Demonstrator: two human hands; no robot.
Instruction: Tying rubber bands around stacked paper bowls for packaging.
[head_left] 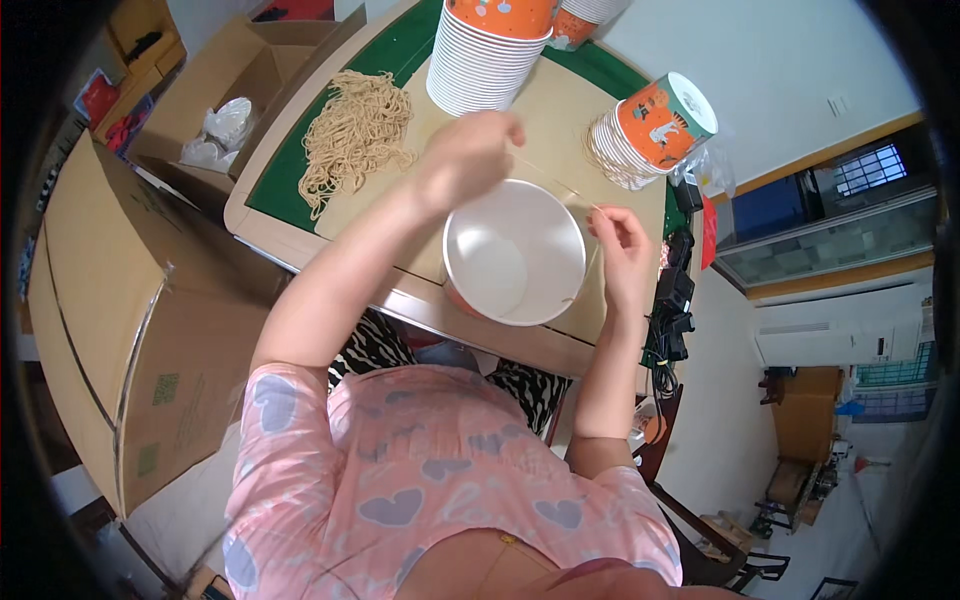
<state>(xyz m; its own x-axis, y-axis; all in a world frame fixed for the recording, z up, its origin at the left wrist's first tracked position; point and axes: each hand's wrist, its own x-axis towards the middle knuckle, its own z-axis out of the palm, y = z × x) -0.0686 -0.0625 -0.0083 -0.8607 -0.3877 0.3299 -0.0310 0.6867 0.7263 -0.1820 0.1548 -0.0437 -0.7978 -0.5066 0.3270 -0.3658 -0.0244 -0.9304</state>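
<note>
An empty white paper bowl with an orange outside stands on a beige mat near the table's front edge. My left hand hovers over the bowl's far rim with its fingers pinched together. Just right of the bowl, my right hand is also pinched, holding one end of a thin pale strand. The strand runs between the two hands. A pile of dry tan noodles lies on the mat to the left of my left hand.
A tall stack of orange-and-white paper bowls stands behind the bowl, and another stack lies on its side at the right. Large cardboard boxes stand left of the green-topped table; one open box holds plastic bags. Black cables hang off the table's right edge.
</note>
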